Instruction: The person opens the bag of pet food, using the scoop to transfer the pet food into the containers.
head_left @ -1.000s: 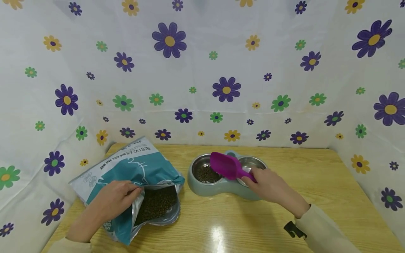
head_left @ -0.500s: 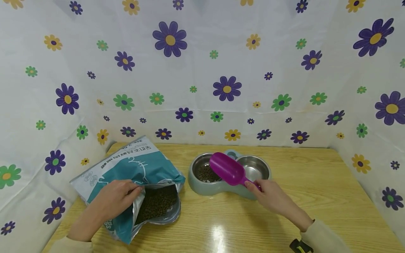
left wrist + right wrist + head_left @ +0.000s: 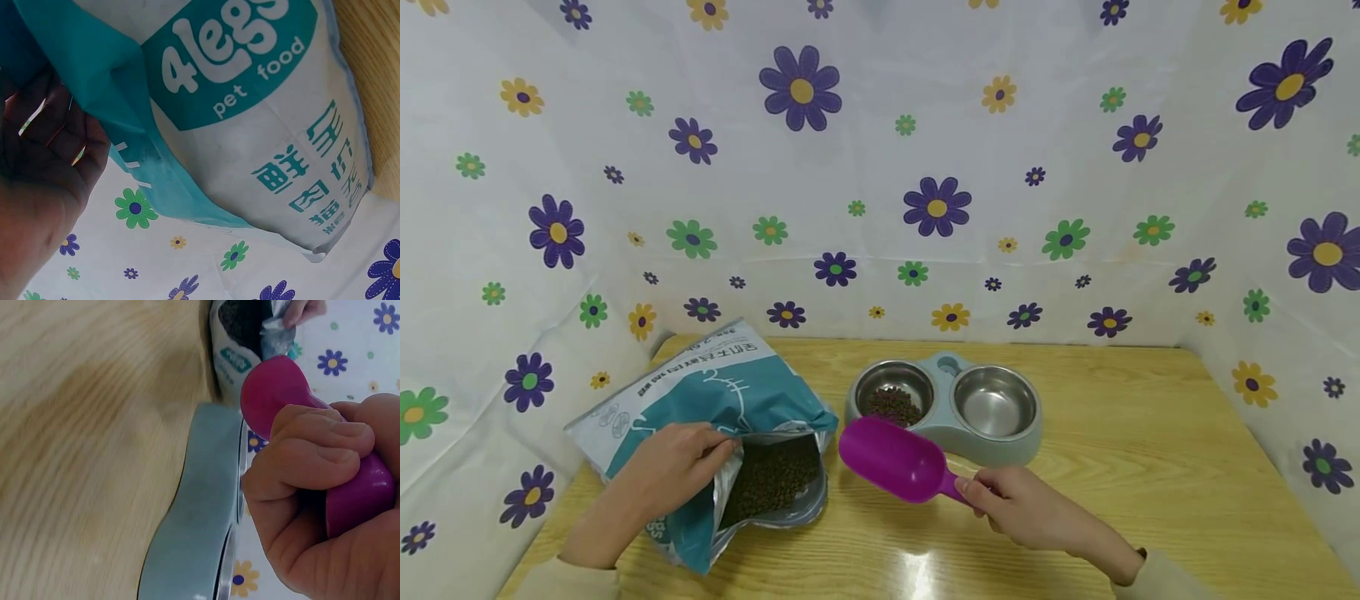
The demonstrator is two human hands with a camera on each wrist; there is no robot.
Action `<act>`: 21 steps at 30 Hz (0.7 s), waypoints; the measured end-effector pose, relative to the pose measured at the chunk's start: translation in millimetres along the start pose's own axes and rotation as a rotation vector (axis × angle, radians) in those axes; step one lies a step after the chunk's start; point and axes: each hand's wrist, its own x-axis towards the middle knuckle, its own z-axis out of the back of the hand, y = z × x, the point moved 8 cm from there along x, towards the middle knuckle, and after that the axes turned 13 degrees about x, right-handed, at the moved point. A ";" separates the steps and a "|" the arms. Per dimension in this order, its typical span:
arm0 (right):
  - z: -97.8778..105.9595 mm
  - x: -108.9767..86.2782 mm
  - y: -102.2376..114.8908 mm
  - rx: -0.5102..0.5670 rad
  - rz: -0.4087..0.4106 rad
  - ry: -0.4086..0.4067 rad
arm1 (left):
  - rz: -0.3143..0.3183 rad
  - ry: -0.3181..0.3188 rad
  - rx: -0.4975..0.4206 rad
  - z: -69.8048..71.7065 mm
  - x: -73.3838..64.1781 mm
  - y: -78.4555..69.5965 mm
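Note:
My right hand (image 3: 1022,508) grips the handle of a purple scoop (image 3: 895,460), its fingers wrapped round it in the right wrist view. The scoop's bowl looks bare inside and is held in front of a double pet bowl (image 3: 943,392). Brown kibble (image 3: 891,403) lies in the left steel dish; the right steel dish (image 3: 994,403) shows bare metal. At the left, a teal and white pet food bag (image 3: 752,387) lies with its mouth towards me, kibble visible inside. My left hand (image 3: 677,467) pinches the upper edge of that mouth.
Everything stands on a wood-grain table (image 3: 1120,433). A white flowered cloth (image 3: 880,167) hangs behind it and along both sides. The bag's lower lip (image 3: 775,525) spreads over the tabletop.
My right hand has drawn the scoop back from over the double bowl towards me, uncovering the right dish. The left hand and the bag have stayed in place.

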 end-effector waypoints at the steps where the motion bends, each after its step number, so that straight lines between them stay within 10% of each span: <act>1: -4.5 -0.3 1.3 0.002 0.003 0.014 | 0.000 0.002 0.001 0.1 0.1 0.0; 21: -53.4 15.1 23.5 0.045 -0.102 0.070 | 0.012 -0.001 0.009 2.7 0.9 -3.2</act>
